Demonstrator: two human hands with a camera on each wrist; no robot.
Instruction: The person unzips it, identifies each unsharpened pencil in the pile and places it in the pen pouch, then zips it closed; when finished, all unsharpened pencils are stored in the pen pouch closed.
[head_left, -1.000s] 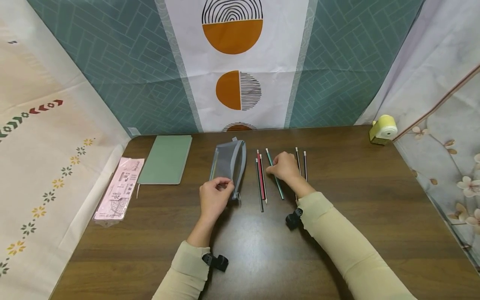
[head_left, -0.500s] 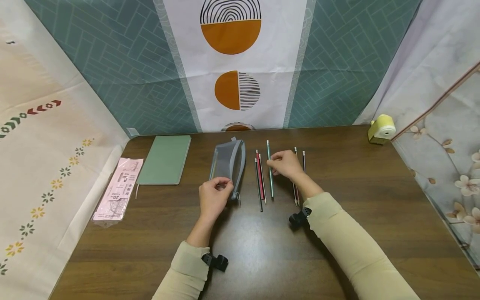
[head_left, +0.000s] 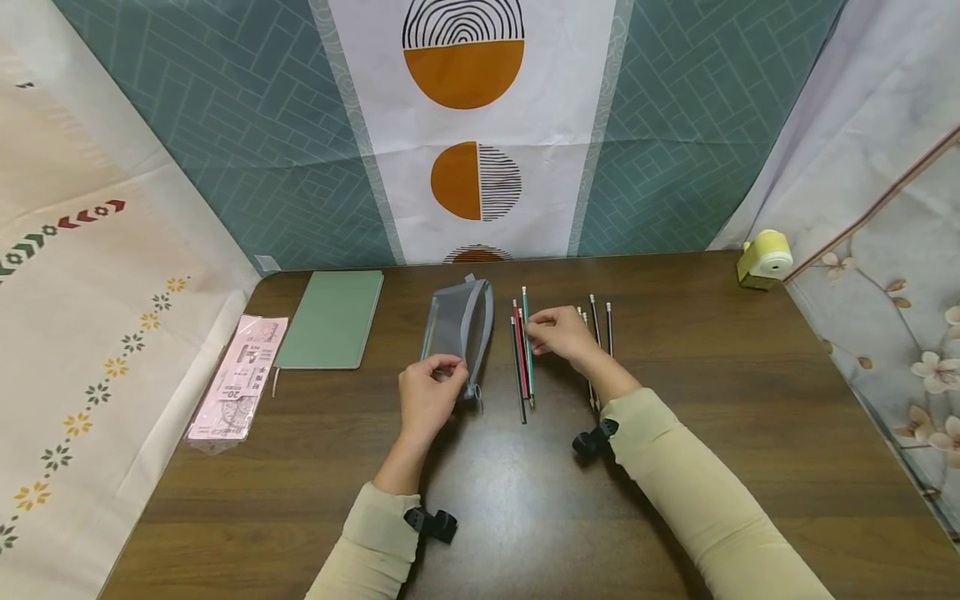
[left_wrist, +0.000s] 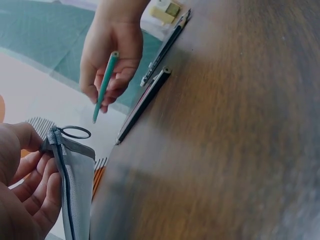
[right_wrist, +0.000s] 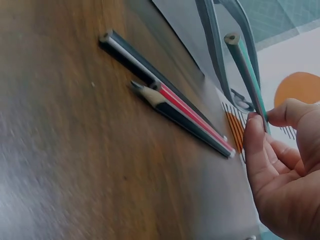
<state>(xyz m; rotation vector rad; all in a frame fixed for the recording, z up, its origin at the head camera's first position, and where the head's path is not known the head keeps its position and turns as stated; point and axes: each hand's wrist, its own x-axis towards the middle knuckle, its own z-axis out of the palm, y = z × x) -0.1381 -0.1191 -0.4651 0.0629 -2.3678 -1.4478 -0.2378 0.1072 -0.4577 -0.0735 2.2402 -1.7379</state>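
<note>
**Slim teal wooden pencil (right_wrist: 248, 75) raised near grey mesh zip pouch (head_left: 447, 321)**

We see the right hand (head_left: 561, 335) pinching the pencil, the left hand (head_left: 432, 390) gripping the pouch (cut off in the left wrist view). The right hand partly hides slender dark pencils (head_left: 610, 327).

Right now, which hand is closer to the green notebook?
The left hand. It pinches the grey pouch, right of the green notebook and nearer the person. The right hand, holding a green pencil, is farther right, past the pouch.

Pale yellow-beige sleeves (head_left: 712, 500), broad cuffs (head_left: 630, 414), black wrist cameras (head_left: 431, 524).
</note>
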